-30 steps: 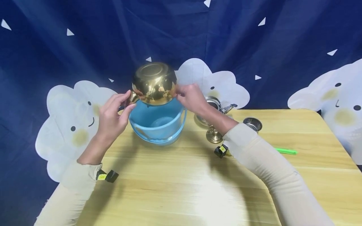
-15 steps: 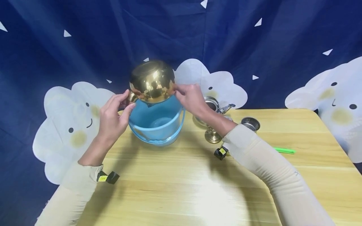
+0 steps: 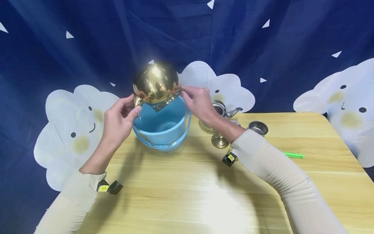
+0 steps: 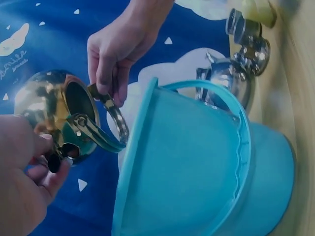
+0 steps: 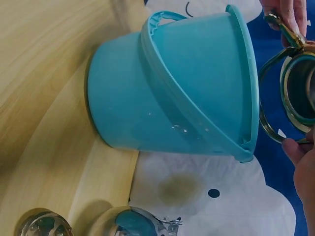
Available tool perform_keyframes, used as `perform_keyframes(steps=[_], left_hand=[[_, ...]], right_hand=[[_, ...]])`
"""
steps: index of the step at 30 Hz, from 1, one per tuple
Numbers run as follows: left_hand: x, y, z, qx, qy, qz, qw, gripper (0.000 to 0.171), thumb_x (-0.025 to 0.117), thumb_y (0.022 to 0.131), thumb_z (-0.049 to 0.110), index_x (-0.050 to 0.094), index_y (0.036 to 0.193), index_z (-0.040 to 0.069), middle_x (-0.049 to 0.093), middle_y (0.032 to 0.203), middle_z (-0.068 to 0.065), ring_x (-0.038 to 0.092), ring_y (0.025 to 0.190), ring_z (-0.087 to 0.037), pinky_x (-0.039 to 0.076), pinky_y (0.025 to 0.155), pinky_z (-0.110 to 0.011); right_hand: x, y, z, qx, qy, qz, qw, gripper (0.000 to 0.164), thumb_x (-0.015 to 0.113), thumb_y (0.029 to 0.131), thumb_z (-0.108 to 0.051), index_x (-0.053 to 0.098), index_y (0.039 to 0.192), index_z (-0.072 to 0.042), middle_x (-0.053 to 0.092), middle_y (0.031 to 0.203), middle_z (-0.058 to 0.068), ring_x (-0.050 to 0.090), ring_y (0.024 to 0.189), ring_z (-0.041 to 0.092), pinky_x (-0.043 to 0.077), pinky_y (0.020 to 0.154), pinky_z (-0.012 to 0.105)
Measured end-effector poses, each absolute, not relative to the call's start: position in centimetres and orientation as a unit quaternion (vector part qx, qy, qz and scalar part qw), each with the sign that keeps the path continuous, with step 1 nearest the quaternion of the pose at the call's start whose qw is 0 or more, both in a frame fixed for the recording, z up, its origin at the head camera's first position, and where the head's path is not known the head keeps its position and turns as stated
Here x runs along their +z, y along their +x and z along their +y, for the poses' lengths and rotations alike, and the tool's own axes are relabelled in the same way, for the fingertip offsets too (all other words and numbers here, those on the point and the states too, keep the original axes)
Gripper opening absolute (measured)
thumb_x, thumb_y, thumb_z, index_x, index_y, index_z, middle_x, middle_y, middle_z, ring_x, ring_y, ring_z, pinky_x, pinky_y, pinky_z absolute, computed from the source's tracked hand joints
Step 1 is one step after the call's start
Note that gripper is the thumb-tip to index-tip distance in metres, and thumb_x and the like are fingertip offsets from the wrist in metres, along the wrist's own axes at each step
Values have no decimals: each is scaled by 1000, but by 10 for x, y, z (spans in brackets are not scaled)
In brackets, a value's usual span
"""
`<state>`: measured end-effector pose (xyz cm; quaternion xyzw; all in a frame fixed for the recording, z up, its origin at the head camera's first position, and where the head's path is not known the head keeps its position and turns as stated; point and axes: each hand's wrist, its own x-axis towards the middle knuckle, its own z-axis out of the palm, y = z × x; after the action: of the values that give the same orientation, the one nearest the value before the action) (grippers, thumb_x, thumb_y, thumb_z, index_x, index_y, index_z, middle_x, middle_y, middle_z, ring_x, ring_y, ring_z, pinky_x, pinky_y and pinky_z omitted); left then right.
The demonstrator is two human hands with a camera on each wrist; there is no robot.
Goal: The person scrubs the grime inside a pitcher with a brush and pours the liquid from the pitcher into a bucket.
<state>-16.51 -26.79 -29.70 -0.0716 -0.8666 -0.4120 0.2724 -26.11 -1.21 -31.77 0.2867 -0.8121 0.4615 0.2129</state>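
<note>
A shiny gold teapot point(image 3: 157, 81) hangs tipped with its base up, over the back of a light blue bucket point(image 3: 159, 139). My left hand point(image 3: 118, 120) pinches its short spout point(image 4: 61, 155) between thumb and fingers. On the other side my right hand point(image 3: 199, 102) grips the pot by its hoop handle point(image 4: 115, 120), near where it joins the rim. In the left wrist view the pot's round mouth point(image 4: 81, 101) is uncovered and faces the bucket. Small bright drops show below the spout in the head view.
Behind my right forearm stands a silver teapot point(image 3: 233, 112), partly hidden. Near it are a gold round-based piece point(image 3: 219, 141), a perforated metal strainer point(image 3: 258, 127) and a green stick-like handle point(image 3: 293, 155). A blue cloud-patterned curtain point(image 3: 175, 29) hangs behind the wooden table point(image 3: 163, 195).
The gold teapot has tilted further, its base turning away from view and its handle coming into sight below the rim. Both hands have kept their hold and barely moved.
</note>
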Motion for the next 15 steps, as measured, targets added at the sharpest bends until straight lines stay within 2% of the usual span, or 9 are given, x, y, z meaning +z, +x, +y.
perform_keyframes(steps=[5, 7, 11, 12, 15], left_hand=[[-290, -164, -267, -460, -36, -867, 188, 44, 71, 97, 11, 62, 139, -1, 73, 111, -22, 63, 77, 5, 56, 71, -10], [-288, -164, -268, -478, -27, -863, 159, 46, 70, 99, 12, 59, 141, -1, 72, 112, -17, 66, 79, 3, 59, 72, -14], [-284, -164, -268, -504, -14, -855, 119, 47, 68, 100, 13, 57, 143, -2, 69, 110, -8, 69, 83, 3, 62, 74, -18], [-283, -163, -267, -512, -14, -852, 111, 47, 68, 100, 14, 57, 143, -3, 69, 109, -7, 70, 84, 3, 62, 74, -18], [-279, -163, -266, -532, -13, -842, 89, 47, 67, 101, 13, 56, 142, -6, 67, 107, -5, 70, 83, 2, 62, 73, -20]], right_hand=[[-315, -258, -7, 456, 293, -810, 224, 26, 61, 101, -9, 75, 123, -8, 77, 116, 13, 68, 60, 16, 44, 47, 17], [-314, -256, -4, 452, 301, -808, 229, 26, 61, 101, -10, 75, 123, -7, 77, 114, 14, 70, 62, 15, 46, 47, 16], [-312, -254, 1, 443, 327, -802, 231, 27, 60, 102, -9, 74, 125, -5, 78, 111, 17, 68, 55, 16, 48, 45, 20], [-311, -253, 3, 438, 331, -803, 233, 27, 60, 102, -9, 73, 125, -5, 78, 109, 17, 68, 55, 17, 50, 46, 21], [-308, -251, 8, 414, 343, -808, 244, 27, 60, 102, -8, 73, 124, -4, 78, 109, 18, 75, 66, 20, 59, 57, 25]])
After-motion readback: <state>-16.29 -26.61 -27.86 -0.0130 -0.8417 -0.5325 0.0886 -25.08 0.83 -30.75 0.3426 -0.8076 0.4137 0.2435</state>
